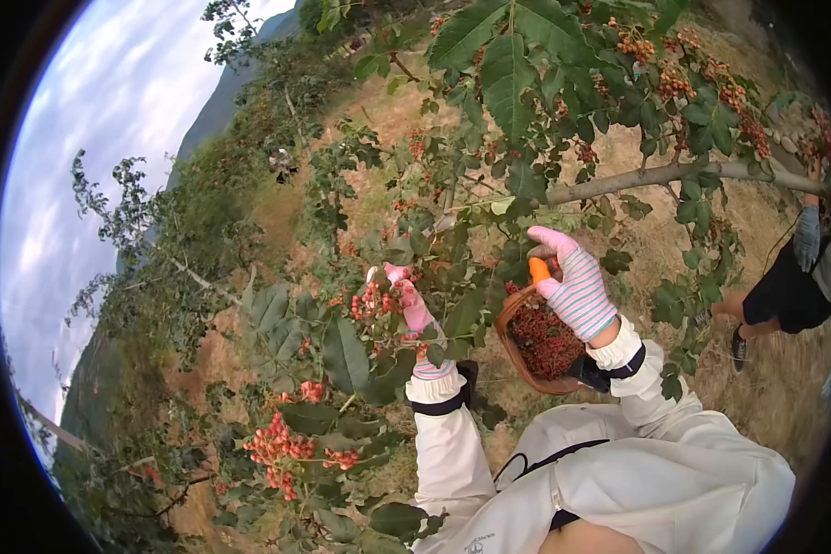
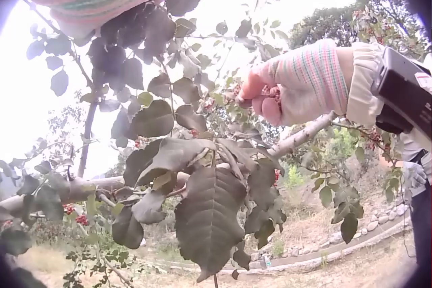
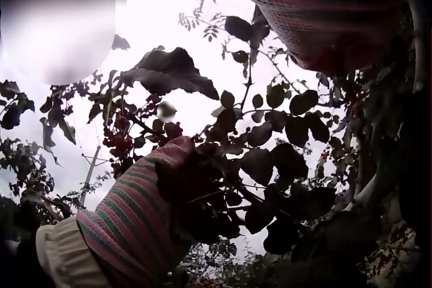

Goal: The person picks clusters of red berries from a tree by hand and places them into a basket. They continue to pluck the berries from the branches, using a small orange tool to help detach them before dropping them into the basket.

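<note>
My left hand [image 1: 417, 319], in a pink striped glove, grips a leafy Sichuan pepper twig in the head view. A cluster of red Sichuan pepper berries [image 1: 371, 303] sits beside its fingers, and leaves hide part of the grip. In the right wrist view the left hand [image 3: 145, 207] reaches up into dark leaves. My right hand [image 1: 577, 288] is above a brown basket [image 1: 505, 334] heaped with red berries. A bright orange piece [image 1: 538, 270] shows at its fingers. From the left wrist view, the right hand [image 2: 304, 85] has its fingers curled over small reddish berries [image 2: 271, 92].
A thick bare branch [image 1: 656, 177] crosses beyond the right hand. More berry clusters hang at upper right [image 1: 674, 81] and lower left [image 1: 277, 448]. Broad leaves [image 1: 346, 355] stand close by the left arm. Another person in dark shorts [image 1: 789, 291] is at the right.
</note>
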{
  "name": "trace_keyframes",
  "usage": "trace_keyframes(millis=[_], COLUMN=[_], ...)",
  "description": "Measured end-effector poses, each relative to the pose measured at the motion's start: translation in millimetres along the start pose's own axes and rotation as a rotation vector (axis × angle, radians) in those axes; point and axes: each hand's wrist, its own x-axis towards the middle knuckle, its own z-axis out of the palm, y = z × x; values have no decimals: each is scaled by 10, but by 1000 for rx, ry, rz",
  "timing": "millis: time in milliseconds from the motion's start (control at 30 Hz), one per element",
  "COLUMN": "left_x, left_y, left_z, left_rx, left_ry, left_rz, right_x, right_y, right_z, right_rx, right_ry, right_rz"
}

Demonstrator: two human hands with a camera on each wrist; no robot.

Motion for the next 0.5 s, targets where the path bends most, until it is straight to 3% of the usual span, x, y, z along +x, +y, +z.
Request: trace_keyframes(millis=[33, 67, 100, 167, 200, 233, 267, 333, 367, 400, 500], left_x=[25, 65, 56, 24, 14, -7, -33, -59, -63, -60, -16], left_y=[11, 17, -39, -122, -145, -141, -117, -93, -82, -86, -138], left_z=[49, 159, 223, 326, 373, 409, 442, 472, 483, 486, 541], left_rx=[217, 1017, 1616, 2329, 2729, 3144, 3381, 3486, 3535, 3571, 3656], left_ry=[-13, -30, -20, 127, 146, 174, 138, 86, 59, 32, 13], left_rz=[43, 112, 268, 513, 541, 607, 637, 622, 622, 618, 615], right_x=[-145, -294, -420, -469, -435, -339, -215, 55, 174, 288, 526], right_y=[254, 477, 455, 508, 499, 486, 267, -128, -287, -283, 50], right_z=[-100, -135, -118, -96, -82, -19, 83, 303, 358, 503, 978], right_rx=[-310, -619, -898, -843, -792, -462, -140, 116, 157, 131, 69], right_ry=[-70, -142, -223, -243, -259, -223, -277, -334, -404, -355, -315], right_rz=[-100, -197, -61, -100, -159, -255, -166, -112, -4, -111, -147])
